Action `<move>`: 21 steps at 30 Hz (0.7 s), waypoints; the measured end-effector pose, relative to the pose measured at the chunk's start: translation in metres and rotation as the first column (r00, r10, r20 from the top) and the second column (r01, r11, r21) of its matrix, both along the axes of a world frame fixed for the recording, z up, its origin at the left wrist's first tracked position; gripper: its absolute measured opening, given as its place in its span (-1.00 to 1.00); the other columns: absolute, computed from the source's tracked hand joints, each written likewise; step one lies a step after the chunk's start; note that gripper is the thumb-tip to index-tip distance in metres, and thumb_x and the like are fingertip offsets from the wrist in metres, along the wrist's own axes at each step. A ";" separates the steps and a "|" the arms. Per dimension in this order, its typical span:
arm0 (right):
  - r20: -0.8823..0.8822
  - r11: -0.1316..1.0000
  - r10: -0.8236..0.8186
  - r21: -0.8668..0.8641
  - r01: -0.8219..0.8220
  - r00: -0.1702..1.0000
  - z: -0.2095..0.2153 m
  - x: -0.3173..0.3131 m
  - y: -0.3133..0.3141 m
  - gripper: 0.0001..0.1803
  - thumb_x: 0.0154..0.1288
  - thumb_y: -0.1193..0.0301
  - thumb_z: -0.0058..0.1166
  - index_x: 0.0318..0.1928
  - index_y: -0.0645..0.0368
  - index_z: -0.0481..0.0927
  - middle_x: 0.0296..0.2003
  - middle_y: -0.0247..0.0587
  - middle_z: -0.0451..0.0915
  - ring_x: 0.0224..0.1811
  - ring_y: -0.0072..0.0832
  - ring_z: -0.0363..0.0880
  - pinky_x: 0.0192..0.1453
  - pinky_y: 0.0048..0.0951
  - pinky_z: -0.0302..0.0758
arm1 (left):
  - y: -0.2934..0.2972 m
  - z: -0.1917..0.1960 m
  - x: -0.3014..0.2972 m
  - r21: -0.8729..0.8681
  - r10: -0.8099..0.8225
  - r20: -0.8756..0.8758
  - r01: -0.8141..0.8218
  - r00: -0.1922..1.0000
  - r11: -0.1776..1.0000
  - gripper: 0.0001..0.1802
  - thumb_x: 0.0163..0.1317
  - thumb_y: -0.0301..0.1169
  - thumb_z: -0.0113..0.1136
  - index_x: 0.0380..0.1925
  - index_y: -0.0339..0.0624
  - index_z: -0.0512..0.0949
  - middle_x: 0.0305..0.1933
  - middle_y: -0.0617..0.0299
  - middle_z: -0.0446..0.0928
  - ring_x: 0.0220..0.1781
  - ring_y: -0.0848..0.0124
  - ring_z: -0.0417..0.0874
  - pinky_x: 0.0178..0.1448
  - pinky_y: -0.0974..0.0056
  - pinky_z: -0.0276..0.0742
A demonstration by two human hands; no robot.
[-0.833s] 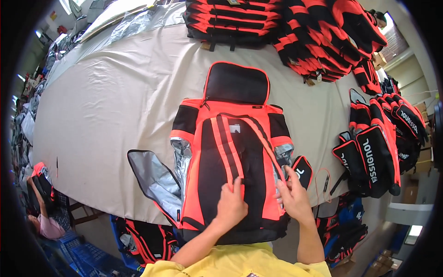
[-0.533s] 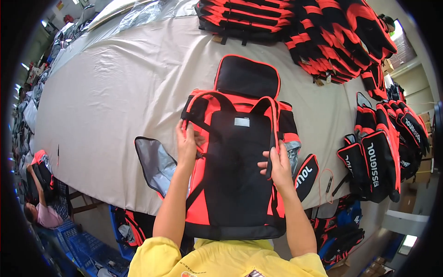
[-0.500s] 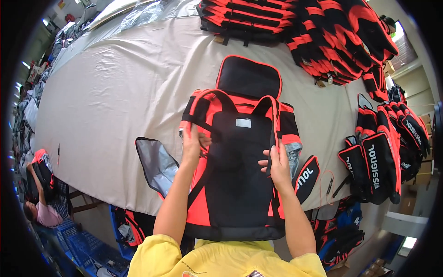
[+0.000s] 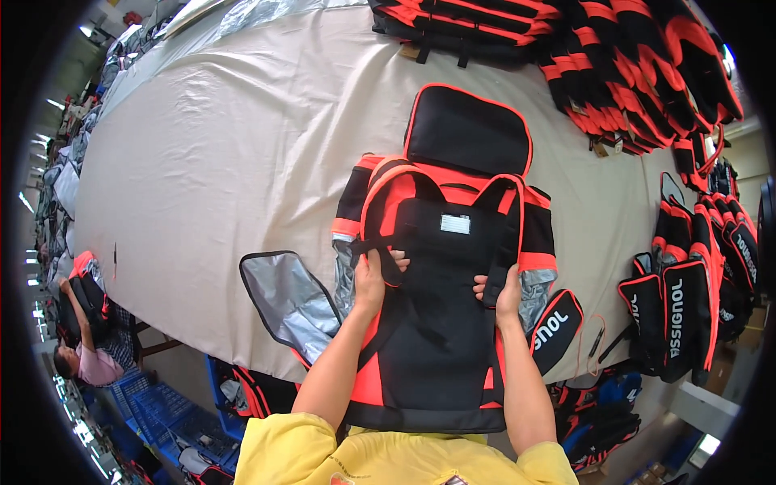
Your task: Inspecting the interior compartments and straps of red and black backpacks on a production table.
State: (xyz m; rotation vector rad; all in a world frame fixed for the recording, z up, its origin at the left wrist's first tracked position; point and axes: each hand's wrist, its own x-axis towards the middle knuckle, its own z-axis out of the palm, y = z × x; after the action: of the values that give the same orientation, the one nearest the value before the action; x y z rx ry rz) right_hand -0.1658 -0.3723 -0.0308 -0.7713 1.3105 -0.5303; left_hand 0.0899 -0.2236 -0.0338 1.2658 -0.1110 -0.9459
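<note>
A black and red-orange backpack (image 4: 440,323) lies on the cloth-covered table, its back panel up and its bottom against my body. The top flap (image 4: 469,129) is folded out away from me. My left hand (image 4: 372,283) is closed round the lower part of the left shoulder strap (image 4: 373,218), with a loose black webbing end near the fingers. My right hand (image 4: 507,295) grips the lower end of the right shoulder strap (image 4: 509,234). Silver-lined side flaps spread out on both sides, the left one (image 4: 287,295) showing its lining. A small white label (image 4: 455,224) sits on the upper back panel.
Stacked red and black bags (image 4: 630,73) fill the table's far right, and more bags (image 4: 679,307) stand at the right edge. A small tool with an orange cord (image 4: 596,343) lies near the right flap. At far left a co-worker (image 4: 93,360) handles another bag beside blue crates (image 4: 162,416).
Both hands have slid down toward me along the straps and now hold their lower ends. The view has shifted, so the bag sits a little farther right.
</note>
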 end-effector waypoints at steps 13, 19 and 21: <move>0.039 0.998 -0.057 0.009 0.056 0.998 0.000 -0.003 -0.008 0.01 0.67 -0.37 -0.40 -0.13 0.43 0.70 -0.26 0.09 0.81 -0.45 -0.32 0.78 -0.36 -0.34 0.75 | -0.010 0.001 -0.005 -0.031 0.051 -0.021 -0.052 0.998 0.998 -0.44 0.76 -0.01 -0.14 0.06 -0.38 0.53 -0.09 -0.08 0.76 -0.12 0.12 0.88 0.03 0.14 0.81; 0.555 0.925 -0.241 0.379 0.016 0.796 0.104 -0.020 0.012 -0.22 0.66 -0.28 -0.13 0.43 0.16 0.48 -0.19 -0.26 0.60 -0.31 -0.48 0.52 -0.24 -0.37 0.53 | 0.019 0.077 -0.011 -0.066 -0.124 -0.162 0.114 0.979 0.991 -0.53 0.64 0.05 0.12 0.19 -0.11 0.42 -0.40 0.22 0.58 -0.56 0.42 0.57 -0.42 0.27 0.52; 0.569 0.975 -0.002 0.185 -0.126 0.822 0.136 -0.040 0.033 -0.37 0.70 -0.07 -0.02 0.44 0.17 0.49 -0.18 -0.27 0.62 -0.28 -0.48 0.56 -0.23 -0.34 0.57 | 0.042 0.134 -0.024 -0.242 -0.277 -0.230 0.221 0.933 0.945 -0.50 0.61 0.07 0.16 0.30 0.02 0.45 -0.38 0.26 0.54 -0.55 0.46 0.45 -0.42 0.31 0.35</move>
State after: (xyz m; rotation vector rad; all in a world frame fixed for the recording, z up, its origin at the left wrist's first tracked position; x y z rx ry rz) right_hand -0.2059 -0.3389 0.1054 -0.4208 0.7622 -0.5048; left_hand 0.0660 -0.1816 0.1005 0.9324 -0.1649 -1.2802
